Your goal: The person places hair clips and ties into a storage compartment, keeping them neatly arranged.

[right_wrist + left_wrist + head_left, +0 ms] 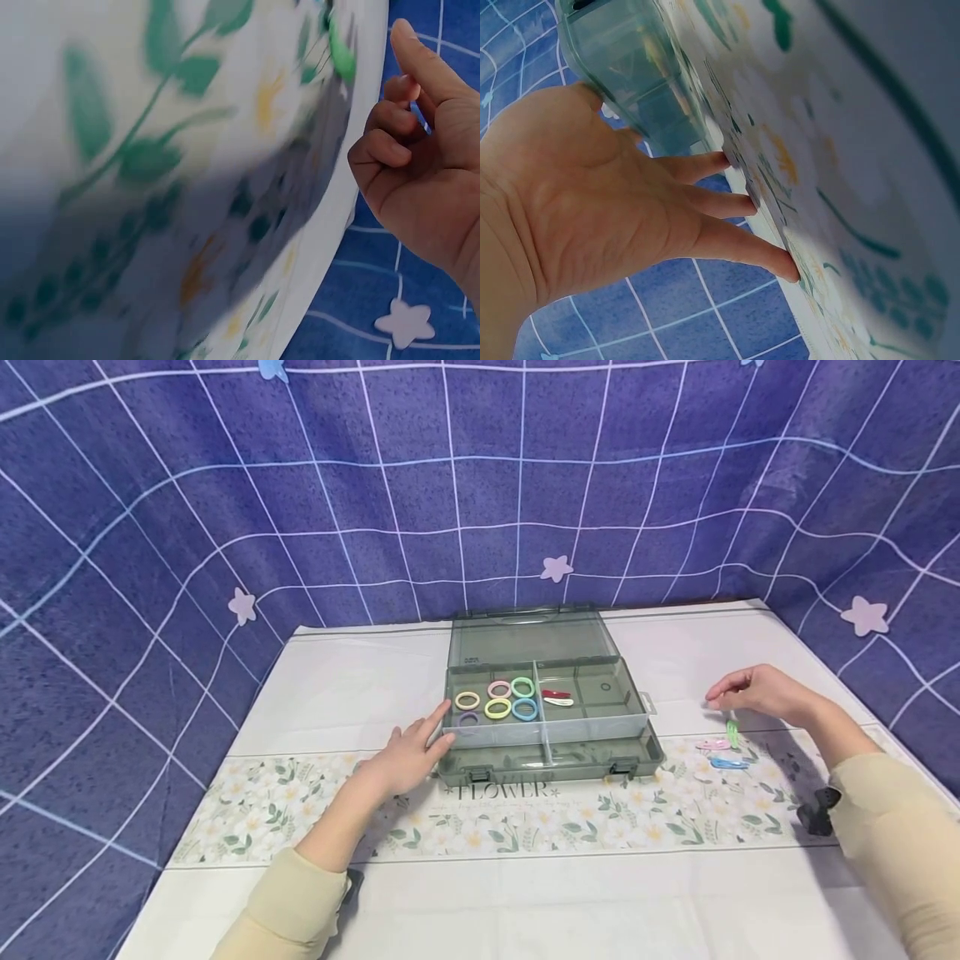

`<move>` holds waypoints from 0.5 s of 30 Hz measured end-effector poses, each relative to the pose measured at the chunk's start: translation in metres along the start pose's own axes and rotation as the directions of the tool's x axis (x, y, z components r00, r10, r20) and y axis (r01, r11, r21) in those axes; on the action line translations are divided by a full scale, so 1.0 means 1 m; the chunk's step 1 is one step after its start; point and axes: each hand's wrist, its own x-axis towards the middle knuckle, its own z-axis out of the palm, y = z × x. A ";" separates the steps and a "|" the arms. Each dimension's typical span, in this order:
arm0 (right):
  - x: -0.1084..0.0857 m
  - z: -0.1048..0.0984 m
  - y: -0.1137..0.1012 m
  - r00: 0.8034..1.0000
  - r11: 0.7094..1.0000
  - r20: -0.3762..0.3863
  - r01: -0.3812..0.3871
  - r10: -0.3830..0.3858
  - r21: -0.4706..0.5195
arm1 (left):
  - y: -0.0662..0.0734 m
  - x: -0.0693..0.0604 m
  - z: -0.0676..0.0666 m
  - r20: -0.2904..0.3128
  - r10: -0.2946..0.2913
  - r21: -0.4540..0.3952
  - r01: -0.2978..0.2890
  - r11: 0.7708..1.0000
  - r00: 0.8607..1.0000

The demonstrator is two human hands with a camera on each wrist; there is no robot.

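A clear grey-green divided box (596, 728) stands with its lid raised at the back. Hair ties in several colours, among them a yellow hair tie (497, 708) and a blue hair tie (525, 709), lie in its left compartment. To their right are a red hair clip (557, 694) and a white hair clip (558, 702). Spread fingers of my left hand (405, 758) touch the box's left side. My right hand (757, 692) pinches a small pale thing, mostly hidden, above the table near a green hair clip (732, 733), a pink hair clip (713, 745) and a blue hair clip (728, 763).
White cloth with a flowered band (480, 835) covers the table. A blue gridded curtain (480, 493) with pale stars surrounds the back and sides. The raised lid (532, 639) stands behind the compartments, and a small latch (647, 702) juts out on the box's right.
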 end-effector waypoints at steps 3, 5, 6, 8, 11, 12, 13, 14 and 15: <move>-0.004 -0.001 0.008 0.999 0.999 0.037 -0.023 0.024 -0.030 | -0.001 0.000 0.000 -0.003 -0.002 -0.001 0.002 1.000 1.000; -0.006 -0.001 0.012 0.998 0.999 0.055 -0.040 0.041 -0.029 | -0.002 0.001 0.001 -0.002 0.001 0.000 -0.001 1.000 1.000; -0.008 0.000 0.014 0.997 0.999 0.061 -0.047 0.048 -0.021 | -0.002 0.001 0.001 -0.002 0.002 -0.001 -0.002 1.000 1.000; -0.009 0.000 0.016 0.996 0.999 0.075 -0.050 0.049 0.010 | -0.003 0.001 0.001 -0.003 0.006 -0.002 -0.006 1.000 1.000; -0.012 -0.001 0.019 0.994 0.998 0.104 -0.041 0.035 0.057 | -0.002 0.000 0.001 -0.002 0.017 0.001 -0.017 1.000 1.000; -0.012 -0.001 0.019 0.993 0.997 0.113 -0.036 0.028 0.074 | -0.002 0.000 0.001 -0.003 0.020 0.001 -0.020 1.000 1.000; -0.012 -0.002 0.019 0.992 0.995 0.123 -0.033 0.022 0.091 | -0.001 0.000 0.001 -0.003 0.024 0.001 -0.024 1.000 1.000; -0.013 -0.002 0.019 0.991 0.994 0.133 -0.030 0.016 0.103 | -0.001 0.000 0.001 -0.003 0.027 0.002 -0.027 1.000 1.000; -0.013 -0.002 0.019 0.990 0.994 0.140 -0.025 0.010 0.107 | -0.001 0.000 0.000 -0.004 0.029 0.003 -0.029 1.000 1.000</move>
